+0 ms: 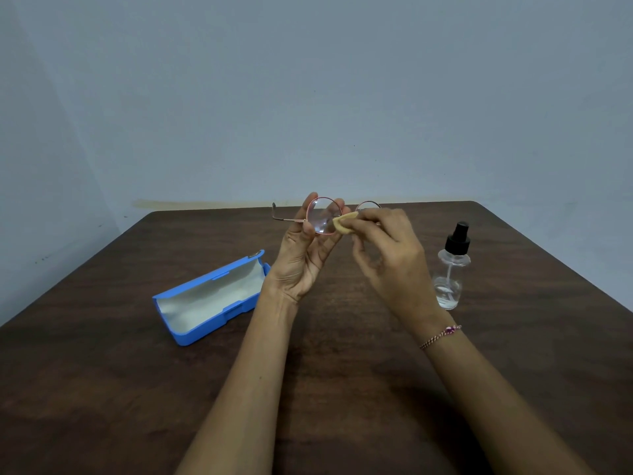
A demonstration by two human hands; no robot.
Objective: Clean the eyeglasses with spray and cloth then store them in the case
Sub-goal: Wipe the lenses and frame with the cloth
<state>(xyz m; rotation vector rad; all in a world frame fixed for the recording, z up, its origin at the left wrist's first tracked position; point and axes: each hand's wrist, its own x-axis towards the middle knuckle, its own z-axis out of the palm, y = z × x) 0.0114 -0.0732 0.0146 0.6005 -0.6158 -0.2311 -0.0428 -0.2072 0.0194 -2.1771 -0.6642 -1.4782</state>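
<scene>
I hold round pink-rimmed eyeglasses [322,216] up above the table, their arms unfolded. My left hand [305,255] pinches the rim of the left lens between thumb and fingers. My right hand [390,255] pinches a small folded beige cloth [345,223] against the right edge of that lens. The other lens is mostly hidden behind my right hand. An open blue case [191,332] with a pale lining lies on the table to the left. A clear spray bottle [450,269] with a black pump top stands to the right.
The dark wooden table [342,389] runs back to a plain grey-blue wall [308,97]. Its far edge lies just behind the glasses. A beaded bracelet [442,335] sits on my right wrist.
</scene>
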